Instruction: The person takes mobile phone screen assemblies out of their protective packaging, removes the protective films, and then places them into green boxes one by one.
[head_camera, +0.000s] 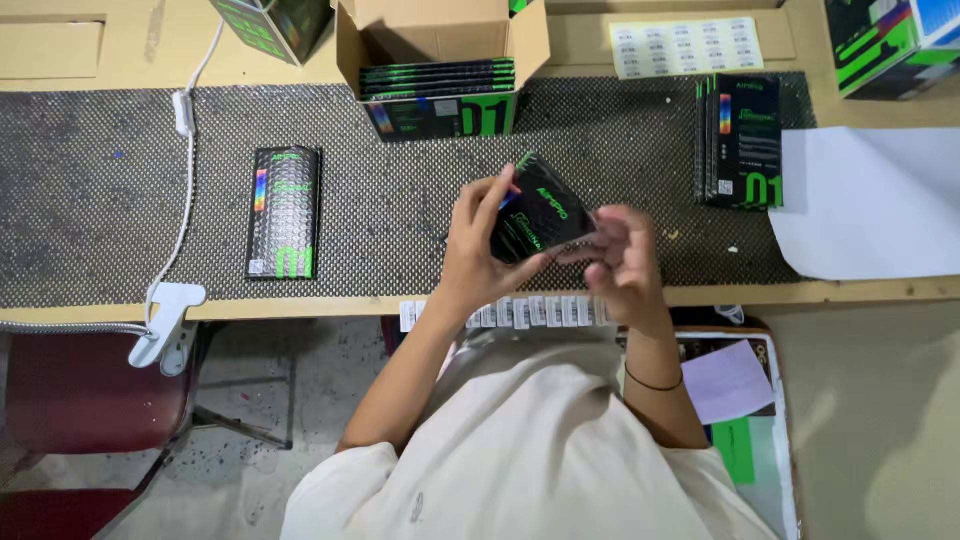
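Observation:
My left hand (475, 245) grips a small black box with green print (540, 210), held tilted above the dark mesh mat (100, 200). My right hand (620, 260) touches the box's right end, its fingers curled at a clear wrapping there. Both hands hover near the table's front edge. A strip of small white labels (520, 312) hangs along that edge, right below my hands.
One black box (285, 212) lies flat on the mat at left. A stack of the same boxes (742, 140) stands at right, beside a white sheet (870, 200). An open carton (440, 70) with boxes sits at the back. A white clamp (165, 325) and cable (190, 160) are at left.

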